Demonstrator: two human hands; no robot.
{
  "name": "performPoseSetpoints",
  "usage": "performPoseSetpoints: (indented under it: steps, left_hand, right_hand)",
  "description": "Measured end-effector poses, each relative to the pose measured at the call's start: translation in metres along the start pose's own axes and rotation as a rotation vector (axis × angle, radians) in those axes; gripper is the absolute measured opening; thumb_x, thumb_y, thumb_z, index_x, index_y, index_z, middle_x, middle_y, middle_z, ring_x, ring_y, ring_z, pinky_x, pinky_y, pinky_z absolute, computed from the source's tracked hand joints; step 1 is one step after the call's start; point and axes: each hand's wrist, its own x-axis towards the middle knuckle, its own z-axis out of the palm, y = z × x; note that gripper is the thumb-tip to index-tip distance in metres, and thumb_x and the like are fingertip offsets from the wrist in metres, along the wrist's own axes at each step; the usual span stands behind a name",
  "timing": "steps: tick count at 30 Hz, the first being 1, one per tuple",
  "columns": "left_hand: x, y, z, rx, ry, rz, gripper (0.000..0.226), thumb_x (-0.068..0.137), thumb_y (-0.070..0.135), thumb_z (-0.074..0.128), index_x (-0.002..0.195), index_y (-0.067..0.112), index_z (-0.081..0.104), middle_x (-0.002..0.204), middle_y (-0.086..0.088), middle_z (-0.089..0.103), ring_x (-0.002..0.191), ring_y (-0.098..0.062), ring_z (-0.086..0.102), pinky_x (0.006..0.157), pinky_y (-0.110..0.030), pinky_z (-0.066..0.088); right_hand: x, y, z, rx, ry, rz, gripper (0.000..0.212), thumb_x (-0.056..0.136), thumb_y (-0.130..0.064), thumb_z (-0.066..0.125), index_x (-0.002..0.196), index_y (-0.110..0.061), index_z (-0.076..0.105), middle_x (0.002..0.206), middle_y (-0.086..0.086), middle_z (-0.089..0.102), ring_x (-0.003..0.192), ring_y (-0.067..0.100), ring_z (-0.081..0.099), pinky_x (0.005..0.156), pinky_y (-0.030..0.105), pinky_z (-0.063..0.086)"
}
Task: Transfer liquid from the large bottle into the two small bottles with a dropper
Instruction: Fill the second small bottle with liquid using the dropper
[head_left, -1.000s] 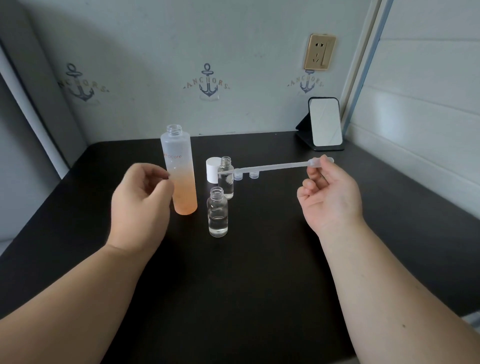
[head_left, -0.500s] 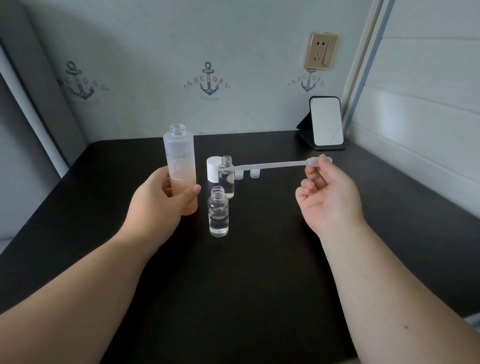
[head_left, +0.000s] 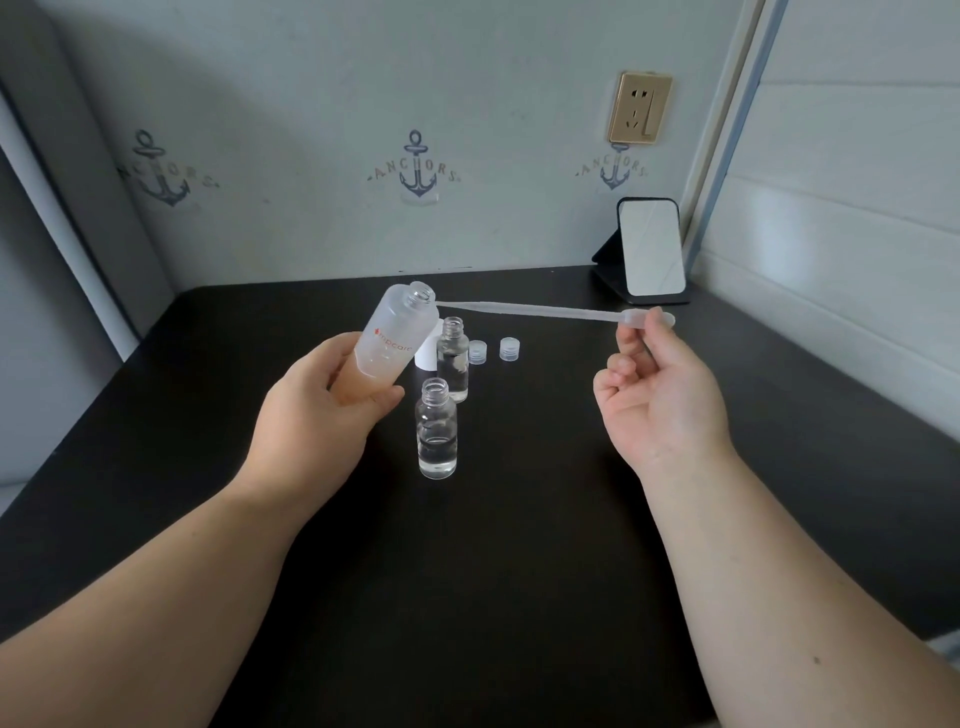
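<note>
While tilted, large bottle (head_left: 390, 343) near dropper (head_left: 545, 312)

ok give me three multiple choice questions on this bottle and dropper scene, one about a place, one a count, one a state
1. Where is the tip of the dropper?
A. at the mouth of the large bottle
B. inside the nearer small bottle
C. lying on the table

2. How many small clear caps lie on the table?
A. one
B. two
C. four

3. How is the large bottle held?
A. upright on the table
B. lying flat on the table
C. lifted and tilted in the left hand

Answers:
1 A, the thin end meets the bottle's open neck while the right hand pinches the bulb.
2 B, a pair sits beside the farther small bottle.
3 C, the fingers wrap its lower part and its neck leans toward the dropper.
</note>
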Motion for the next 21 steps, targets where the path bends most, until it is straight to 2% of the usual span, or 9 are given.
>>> performPoseSetpoints:
  steps: [4,7,11,16,19,21]
  left_hand:
    - [0.001,0.0,-0.001,0.026,0.0,0.009,0.06,0.084,0.03,0.079,0.092,0.08,0.046,0.098,0.051,0.052,0.092,0.026,0.049,0.069,-0.018,0.039]
    - [0.002,-0.005,0.0,0.046,0.008,0.024,0.056,0.084,0.03,0.079,0.094,0.076,0.048,0.098,0.047,0.055,0.094,0.02,0.052,0.071,-0.017,0.039]
    - [0.003,-0.011,0.001,0.075,0.045,0.038,0.05,0.083,0.028,0.079,0.116,0.057,0.055,0.102,0.03,0.059,0.096,0.008,0.053,0.076,-0.019,0.04]
    - [0.004,-0.012,-0.001,0.197,0.104,0.082,0.045,0.082,0.022,0.079,0.121,0.04,0.063,0.099,0.022,0.056,0.092,0.006,0.049,0.075,-0.013,0.033]
    - [0.004,-0.012,-0.001,0.255,0.11,0.096,0.048,0.083,0.021,0.079,0.126,0.033,0.064,0.108,0.013,0.058,0.105,-0.013,0.052,0.086,-0.026,0.039]
    - [0.004,-0.013,-0.001,0.291,0.094,0.107,0.05,0.082,0.02,0.08,0.128,0.032,0.064,0.112,0.01,0.059,0.11,-0.02,0.053,0.09,-0.032,0.041]
  right_hand:
    - [0.0,0.0,0.001,-0.004,0.009,-0.006,0.02,0.094,-0.026,0.073,0.078,-0.018,0.081,0.083,-0.003,0.07,0.052,0.009,0.046,0.052,0.018,0.041]
    - [0.0,0.0,0.001,-0.015,0.012,-0.016,0.02,0.094,-0.026,0.073,0.076,-0.019,0.08,0.084,-0.004,0.071,0.053,0.009,0.046,0.053,0.018,0.04]
    - [-0.001,0.0,0.002,-0.052,0.035,-0.035,0.024,0.094,-0.024,0.073,0.071,-0.022,0.08,0.085,-0.004,0.072,0.053,0.009,0.046,0.055,0.018,0.041]
    - [0.0,-0.001,0.001,-0.049,0.08,-0.057,0.019,0.092,-0.02,0.075,0.074,-0.019,0.08,0.084,-0.003,0.071,0.052,0.009,0.047,0.053,0.018,0.041]
    - [0.0,-0.001,0.0,-0.078,0.062,-0.074,0.018,0.092,-0.016,0.073,0.075,-0.017,0.08,0.084,-0.002,0.07,0.053,0.008,0.048,0.053,0.017,0.041]
    - [0.0,0.0,0.0,-0.128,0.021,-0.087,0.022,0.092,-0.014,0.072,0.071,-0.019,0.079,0.085,-0.002,0.071,0.055,0.007,0.049,0.055,0.017,0.041]
